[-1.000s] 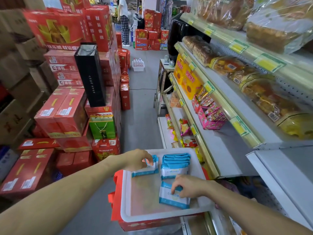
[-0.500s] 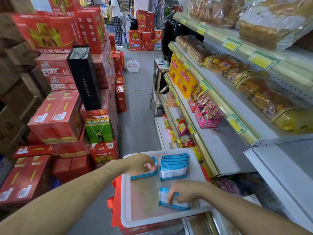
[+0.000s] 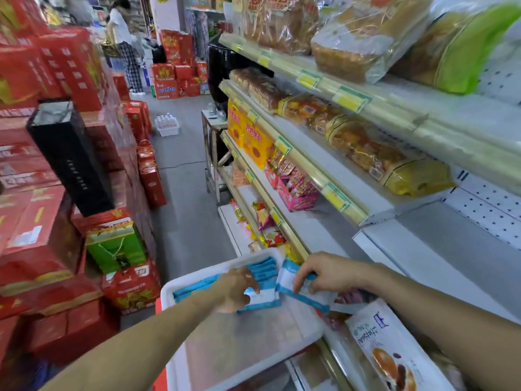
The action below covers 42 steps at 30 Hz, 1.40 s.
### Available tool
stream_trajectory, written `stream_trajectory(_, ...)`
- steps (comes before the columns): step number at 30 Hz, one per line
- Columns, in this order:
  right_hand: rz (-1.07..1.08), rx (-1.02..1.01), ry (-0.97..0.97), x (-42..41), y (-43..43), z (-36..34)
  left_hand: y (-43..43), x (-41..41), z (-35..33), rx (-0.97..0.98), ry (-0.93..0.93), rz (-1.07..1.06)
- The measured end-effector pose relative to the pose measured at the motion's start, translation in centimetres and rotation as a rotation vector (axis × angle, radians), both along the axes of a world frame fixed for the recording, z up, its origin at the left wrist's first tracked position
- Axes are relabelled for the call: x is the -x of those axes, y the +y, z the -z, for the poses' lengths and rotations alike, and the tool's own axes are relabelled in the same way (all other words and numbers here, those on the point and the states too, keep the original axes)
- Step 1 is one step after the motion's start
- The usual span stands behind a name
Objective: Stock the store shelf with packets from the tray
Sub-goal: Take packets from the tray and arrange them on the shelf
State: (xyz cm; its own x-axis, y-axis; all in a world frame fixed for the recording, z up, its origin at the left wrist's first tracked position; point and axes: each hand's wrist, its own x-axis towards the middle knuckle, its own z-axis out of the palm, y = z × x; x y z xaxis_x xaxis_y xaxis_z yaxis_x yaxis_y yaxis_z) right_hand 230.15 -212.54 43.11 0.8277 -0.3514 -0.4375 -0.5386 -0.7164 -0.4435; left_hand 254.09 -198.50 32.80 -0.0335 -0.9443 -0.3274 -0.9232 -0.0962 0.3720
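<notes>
The left hand has a grip on one packet, the right hand on another packet, and more packets wait in the tray.

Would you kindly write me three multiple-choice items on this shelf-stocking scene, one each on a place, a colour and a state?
1. Where does the black gift bag stand? A) on the stacked red boxes B) on the aisle floor C) on the top shelf
2. What colour are the packets in the tray? A) red B) blue and white C) green
3. What is the right hand doing? A) hanging empty B) pressing a shelf C) gripping a packet
Answers: 1 A, it stands on boxes at left; 2 B, blue edges, white faces; 3 C, it holds one over the tray's edge.
</notes>
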Motion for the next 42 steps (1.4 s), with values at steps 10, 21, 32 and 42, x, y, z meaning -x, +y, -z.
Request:
stream_trajectory(10, 0.147, -0.002, 0.029, 5.8, -0.9, 1.1, -1.1, 3.8, 2.5, -0.171, -0.061, 0.115)
stream_trajectory(21, 0.169, -0.036, 0.034, 6.6, 0.4, -0.1, -1.0, 4.6, 5.1, -0.094, -0.005, 0.109)
stream_trajectory(32, 0.197, -0.089, 0.036, 6.5, 1.3, -0.7, 0.6, 6.8, 4.6, -0.223, 0.219, 0.095)
stream_trajectory(42, 0.192, -0.07, 0.011, 7.3, 1.7, -1.5, 1.9, 6.5, 2.3, -0.407, 0.346, 0.004)
